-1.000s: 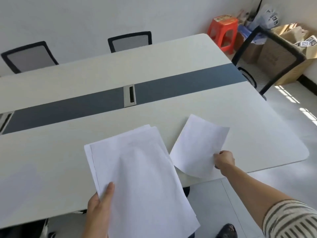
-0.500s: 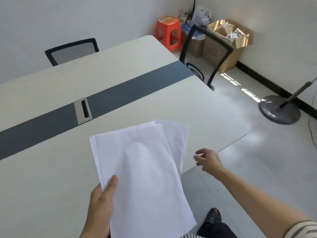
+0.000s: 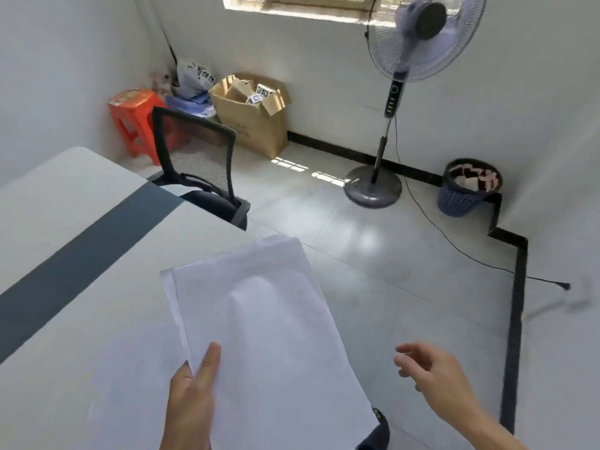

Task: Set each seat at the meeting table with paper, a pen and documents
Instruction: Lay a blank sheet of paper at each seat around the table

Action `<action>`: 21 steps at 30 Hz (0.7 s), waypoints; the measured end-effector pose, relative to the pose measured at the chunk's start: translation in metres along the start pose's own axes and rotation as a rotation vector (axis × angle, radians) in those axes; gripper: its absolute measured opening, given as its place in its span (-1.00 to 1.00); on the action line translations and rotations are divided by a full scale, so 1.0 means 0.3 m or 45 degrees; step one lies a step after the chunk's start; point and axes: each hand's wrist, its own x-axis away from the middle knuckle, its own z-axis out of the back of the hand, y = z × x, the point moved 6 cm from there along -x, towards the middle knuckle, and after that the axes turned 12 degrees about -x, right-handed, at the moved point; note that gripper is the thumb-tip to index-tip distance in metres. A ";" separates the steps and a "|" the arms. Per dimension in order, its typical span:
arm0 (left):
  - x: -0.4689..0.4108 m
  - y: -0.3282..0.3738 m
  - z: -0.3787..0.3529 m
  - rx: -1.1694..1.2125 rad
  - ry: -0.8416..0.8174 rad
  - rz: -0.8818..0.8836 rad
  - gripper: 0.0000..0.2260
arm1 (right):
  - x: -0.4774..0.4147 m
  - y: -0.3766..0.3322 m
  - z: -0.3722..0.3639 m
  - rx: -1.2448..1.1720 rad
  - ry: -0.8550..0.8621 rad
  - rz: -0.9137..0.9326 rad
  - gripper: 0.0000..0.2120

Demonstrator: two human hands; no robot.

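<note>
A stack of white sheets (image 3: 269, 336) is pinched near its lower edge by the left hand (image 3: 191, 401), with the thumb laid on top and the fingers hidden beneath. It is held in the air over the near corner of the meeting table (image 3: 65, 196). The right hand (image 3: 435, 375) is held apart to the right, fingers loosely spread and nothing gripped. Since the stack is gripped at one spot only and its sheets lie slightly offset, it is judged that sheets could slide apart, or that two could be drawn off together at a seat. Loose paper could also be scattered by the pedestal fan (image 3: 422, 34), whose blades look blurred, and its black cord (image 3: 454, 245), trailed across the floor, could be caught underfoot. The table is pale, with a dark grey strip (image 3: 81, 254) along it, and a mesh-backed office chair (image 3: 198, 160) is tucked at its end. Beyond, on the tiled floor, are seen an orange plastic stool (image 3: 133, 102), an open cardboard box (image 3: 256, 131) and a blue waste basket (image 3: 454, 199).
</note>
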 end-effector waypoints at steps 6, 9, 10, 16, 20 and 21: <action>-0.079 0.134 -0.420 -0.088 -0.185 0.037 -0.85 | -0.190 0.013 0.302 -0.056 0.096 -0.062 -0.92; -0.170 0.218 -0.524 -0.124 -0.188 0.022 -0.83 | -0.316 -0.024 0.390 -0.091 0.145 -0.078 -0.91; -0.208 0.237 -0.549 -0.112 -0.181 0.035 -0.83 | -0.367 -0.038 0.404 -0.103 0.145 -0.087 -0.91; -0.500 0.368 -0.695 -0.067 -0.094 0.092 -0.82 | -0.752 -0.195 0.380 -0.127 0.102 -0.097 -0.91; -0.738 0.530 -0.791 -0.032 -0.095 0.085 -0.79 | -1.045 -0.379 0.364 -0.123 0.087 -0.071 -0.93; -0.795 0.594 -0.813 -0.018 -0.107 0.062 -0.78 | -1.111 -0.442 0.358 -0.132 0.088 -0.057 -0.92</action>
